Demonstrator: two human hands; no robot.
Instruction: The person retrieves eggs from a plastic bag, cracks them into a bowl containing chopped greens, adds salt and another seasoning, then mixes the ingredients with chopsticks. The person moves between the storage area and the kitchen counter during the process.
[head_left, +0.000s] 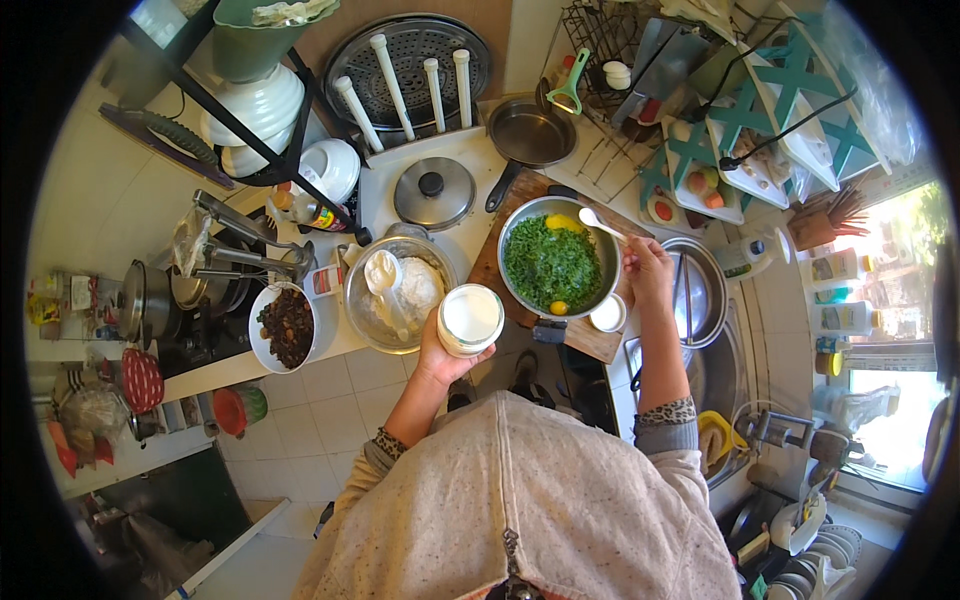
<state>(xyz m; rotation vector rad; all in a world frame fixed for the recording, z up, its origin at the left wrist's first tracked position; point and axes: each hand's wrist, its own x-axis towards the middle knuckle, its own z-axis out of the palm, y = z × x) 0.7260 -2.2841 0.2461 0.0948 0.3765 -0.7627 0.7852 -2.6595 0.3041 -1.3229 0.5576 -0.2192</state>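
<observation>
My left hand (442, 356) holds an open glass jar of white powder (471, 319) in front of the counter edge. A small white plastic spoon (600, 223) is pinched in my right hand (649, 270), its bowl over the rim of a steel pan (616, 274). Chopped greens (551, 262) fill the pan, with egg yolk at the top and another yolk (558, 307) near the lower edge. The pan sits on a wooden cutting board (487, 259), beside a white lid (608, 313). Left of the jar, a metal bowl (356, 311) holds flour (420, 289) and a white scoop (384, 277).
A white bowl of dark chopped food (259, 349) stands at the counter's left edge. Behind are a pot lid (435, 196) and a small frying pan (532, 133). A steel basin (697, 292) with chopsticks lies right, by the sink. A black rack (217, 112) rises at upper left.
</observation>
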